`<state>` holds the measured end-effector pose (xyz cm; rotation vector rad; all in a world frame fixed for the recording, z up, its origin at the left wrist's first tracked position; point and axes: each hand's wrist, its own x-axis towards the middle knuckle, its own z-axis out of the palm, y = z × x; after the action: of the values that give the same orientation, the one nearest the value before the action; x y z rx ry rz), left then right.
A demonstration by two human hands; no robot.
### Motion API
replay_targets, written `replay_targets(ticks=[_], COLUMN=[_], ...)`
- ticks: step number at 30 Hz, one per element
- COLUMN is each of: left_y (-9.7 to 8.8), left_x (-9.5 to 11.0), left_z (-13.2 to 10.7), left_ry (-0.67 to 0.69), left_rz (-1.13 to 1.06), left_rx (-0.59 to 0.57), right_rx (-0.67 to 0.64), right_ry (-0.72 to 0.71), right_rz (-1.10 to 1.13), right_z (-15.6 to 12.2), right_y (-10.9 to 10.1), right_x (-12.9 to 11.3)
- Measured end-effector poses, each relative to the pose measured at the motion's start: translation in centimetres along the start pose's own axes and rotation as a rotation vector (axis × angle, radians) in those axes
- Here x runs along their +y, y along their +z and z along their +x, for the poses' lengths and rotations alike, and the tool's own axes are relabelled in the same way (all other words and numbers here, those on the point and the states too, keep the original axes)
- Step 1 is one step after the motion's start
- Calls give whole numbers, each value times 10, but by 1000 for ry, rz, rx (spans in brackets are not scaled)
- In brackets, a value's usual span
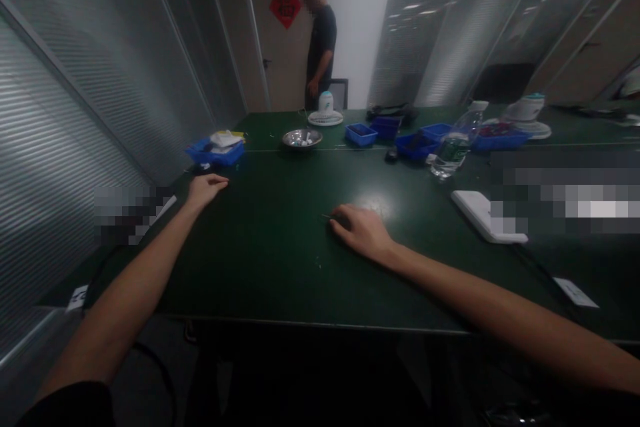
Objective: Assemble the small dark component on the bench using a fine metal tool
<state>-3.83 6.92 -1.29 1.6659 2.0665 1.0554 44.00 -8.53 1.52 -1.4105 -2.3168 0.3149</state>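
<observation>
Thin piece [327, 216] gripped by right hand [364, 230]; left hand [203, 189] pinched closed; green table [260, 267], blinds [30, 113].

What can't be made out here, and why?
Head view:
Thin item at the right hand: too small, partly hidden by the hand.
Whether the left hand pinches anything: too small, blurred.
Small pieces in the metal bowl: too tiny to name.
White device: partly hidden by pixelation.
</observation>
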Motion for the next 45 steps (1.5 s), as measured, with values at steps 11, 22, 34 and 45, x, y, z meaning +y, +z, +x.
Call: replay_targets(ticks=[11,22,34,45], left_y=[-9,-11,-9,-1], left_x=[15,2,10,15], left_z=[-15,1,-18,-15], left_ry=[115,-47,323,222], left_rz=[93,-31,324,145], left_rx=[51,-27,-43,27], right_rx=[-15,-12,-6,-12], right_ry=[6,5,5,-4], right_rz=[2,-1,-2,-2], right_z=[-1,0,-1,-1], right_y=[-3,2,-2,-1], right_x=[-3,2,-2,-1])
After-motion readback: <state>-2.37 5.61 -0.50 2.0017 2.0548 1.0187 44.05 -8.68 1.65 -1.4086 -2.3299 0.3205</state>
